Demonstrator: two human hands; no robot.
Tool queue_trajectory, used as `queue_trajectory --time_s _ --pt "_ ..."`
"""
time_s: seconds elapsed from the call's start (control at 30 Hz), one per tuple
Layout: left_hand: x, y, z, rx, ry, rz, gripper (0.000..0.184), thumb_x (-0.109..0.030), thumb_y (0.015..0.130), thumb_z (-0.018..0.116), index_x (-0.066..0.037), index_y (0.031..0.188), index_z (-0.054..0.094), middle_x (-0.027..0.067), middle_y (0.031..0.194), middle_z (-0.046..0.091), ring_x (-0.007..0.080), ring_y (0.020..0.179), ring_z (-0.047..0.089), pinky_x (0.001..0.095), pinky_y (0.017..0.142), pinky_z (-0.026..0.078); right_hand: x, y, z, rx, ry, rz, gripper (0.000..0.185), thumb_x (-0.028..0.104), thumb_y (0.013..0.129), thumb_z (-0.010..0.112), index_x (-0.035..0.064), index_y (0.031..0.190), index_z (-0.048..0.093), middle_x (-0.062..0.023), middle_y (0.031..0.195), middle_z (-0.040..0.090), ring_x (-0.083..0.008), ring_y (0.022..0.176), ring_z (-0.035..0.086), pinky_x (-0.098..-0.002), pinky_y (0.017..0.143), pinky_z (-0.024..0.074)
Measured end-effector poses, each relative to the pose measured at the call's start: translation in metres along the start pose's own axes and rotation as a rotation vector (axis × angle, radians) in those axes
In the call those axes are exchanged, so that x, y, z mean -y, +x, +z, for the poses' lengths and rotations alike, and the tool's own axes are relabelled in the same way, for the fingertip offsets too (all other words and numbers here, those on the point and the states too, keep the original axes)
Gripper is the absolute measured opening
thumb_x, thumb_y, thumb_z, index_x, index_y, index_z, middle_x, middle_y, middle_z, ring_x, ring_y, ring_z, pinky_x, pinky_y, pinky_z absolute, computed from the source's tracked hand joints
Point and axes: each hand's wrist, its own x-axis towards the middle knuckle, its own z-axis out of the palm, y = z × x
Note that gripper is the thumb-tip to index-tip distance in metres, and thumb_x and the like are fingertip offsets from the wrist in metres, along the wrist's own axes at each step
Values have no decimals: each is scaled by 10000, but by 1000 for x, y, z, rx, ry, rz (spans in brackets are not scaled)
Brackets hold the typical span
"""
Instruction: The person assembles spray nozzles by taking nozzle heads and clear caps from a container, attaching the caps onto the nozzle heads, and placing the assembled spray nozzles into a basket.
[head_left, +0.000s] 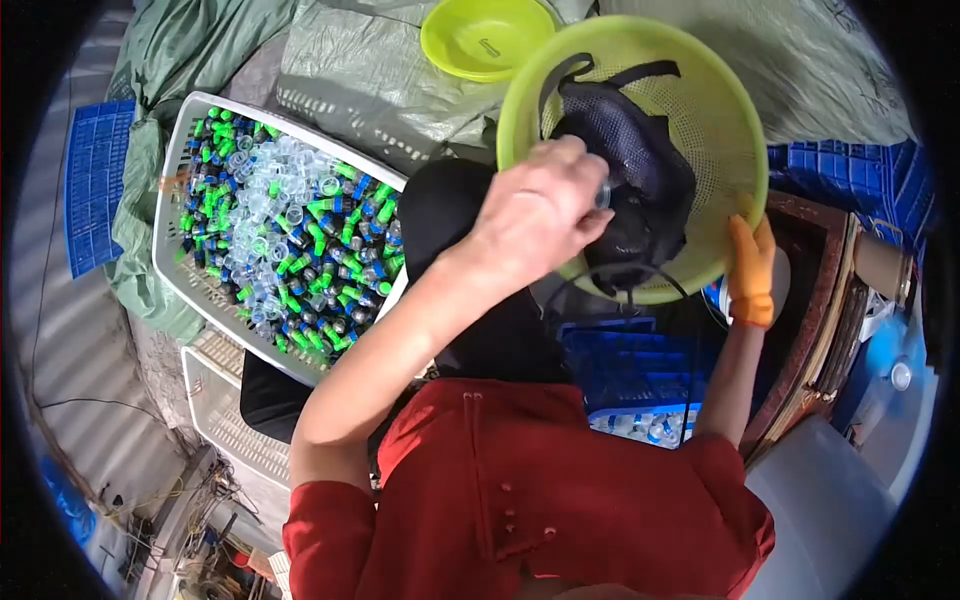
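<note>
My left hand (545,205), bare, reaches over a yellow-green mesh basket (730,130). Its fingers are closed around a small clear plastic cup (603,192), partly hidden by them. Below that hand, inside the basket, lies a black mesh bag (655,150) with straps. My right hand (752,268), in an orange glove, grips the basket's right rim and holds it tilted. To the left, a white crate (168,215) is filled with small green, blue and black plastic pieces (320,285). Many clear cups (275,195) lie on top of them.
A smaller yellow-green basin (485,38) sits on grey-green sheeting (380,70) at the back. Blue crates stand at right (860,185) and below the basket (630,365). A wooden cabinet edge (805,330) rises near my right arm. Another white crate (225,375) is at lower left.
</note>
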Motion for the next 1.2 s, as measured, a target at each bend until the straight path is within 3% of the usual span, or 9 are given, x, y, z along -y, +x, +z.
queue_trajectory --time_s 0.13,0.3,0.4,0.63,0.73,0.8,0.9,1.03,1.2 --pt "17 -32 -39 -136 -164 -163 343 -132 778 790 -27 1074 653 110 991 646 188 789 655 316 608 536 -96 2 6 -94 108 78 374 98 921 562 8 1283 541 -79 1113 635 -154 955 590 -279 827 481" --pt "47 -118 -89 -161 -126 -661 376 -85 834 746 -32 1184 621 80 1022 669 129 811 642 261 700 523 -237 -14 15 -179 130 228 396 131 884 615 50 1267 554 -43 1021 635 -145 787 589 -302 641 491" --pt "72 -185 -101 -228 -73 -842 348 -145 829 757 -38 1139 641 86 913 659 114 695 606 271 609 509 -311 -39 22 -255 189 400 407 137 866 630 60 1259 559 -38 990 628 -151 720 574 -320 566 476" --pt "67 -276 -123 -277 -111 -1090 370 -198 864 740 -49 1184 629 28 887 617 85 746 538 243 674 469 -321 -101 52 -386 275 733 404 190 847 627 83 1234 573 -89 1063 643 -237 840 623 -373 602 494" --pt "63 -297 -124 -325 -241 -1084 398 -197 899 715 6 1218 591 10 907 599 65 776 524 214 701 440 -446 -96 16 -208 2 750 440 245 826 623 32 1208 588 -130 1070 655 -270 870 638 -395 629 501" --pt "57 -308 -124 -313 -218 -1136 436 -244 919 690 -23 1277 572 17 993 612 85 815 514 233 720 433 -360 -97 33 -271 -5 820 472 282 808 609 -19 1172 592 -175 1041 661 -270 837 643 -415 646 498" --pt "55 -326 -113 -494 -334 -1063 365 -189 921 686 -11 1228 599 -11 887 616 49 767 527 201 686 430 -361 -75 28 -83 -495 727 548 336 826 596 -30 1232 560 -188 1100 648 -249 943 640 -382 775 505" --pt "49 -351 -107 -483 -360 -1077 358 -205 914 695 -64 1233 616 -28 867 622 47 753 530 205 671 434 -263 -40 63 -148 -898 -54 519 328 885 611 22 1296 530 -216 1221 614 -380 1129 582 -396 974 444" --pt "30 -372 -94 -488 -220 -1105 354 -202 885 714 -72 1203 625 18 824 636 69 688 541 250 625 460 -147 -7 138 362 -626 -421 392 276 896 584 40 1209 594 -220 1188 622 -376 1140 572 -405 972 445"
